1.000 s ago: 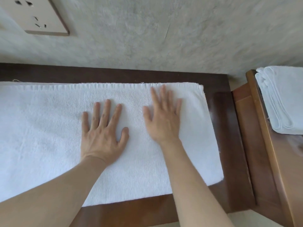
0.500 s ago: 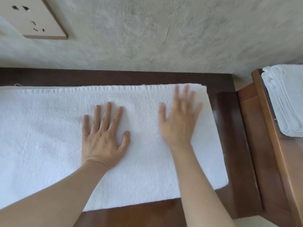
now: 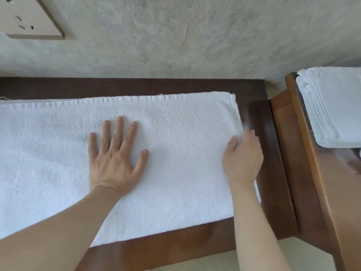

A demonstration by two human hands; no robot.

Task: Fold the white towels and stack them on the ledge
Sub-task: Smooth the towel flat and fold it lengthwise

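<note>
- Lying flat along a dark wooden table (image 3: 259, 114), a white towel (image 3: 175, 133) covers most of the top; its left part runs out of view, and its right end stops short of the table's right edge.
- Its far hem sits parallel to the table's back edge with a strip of bare wood behind it; its near edge runs close to the front edge.
- The left hand (image 3: 115, 159) rests palm down on the middle of the towel, fingers straight and spread, thumb out to the right.
- The right hand (image 3: 243, 157) is at the towel's right end, about midway along that short edge. Its thumb lies on top of the cloth and its fingers curl over the edge, so it grips the towel's end.
- A stack of folded towels (image 3: 332, 106) lies on a lighter wooden ledge (image 3: 304, 153) just beside the table's right edge.
- A grey textured wall (image 3: 195, 36) rises behind the table, with a socket plate (image 3: 29, 18) at the upper left.
</note>
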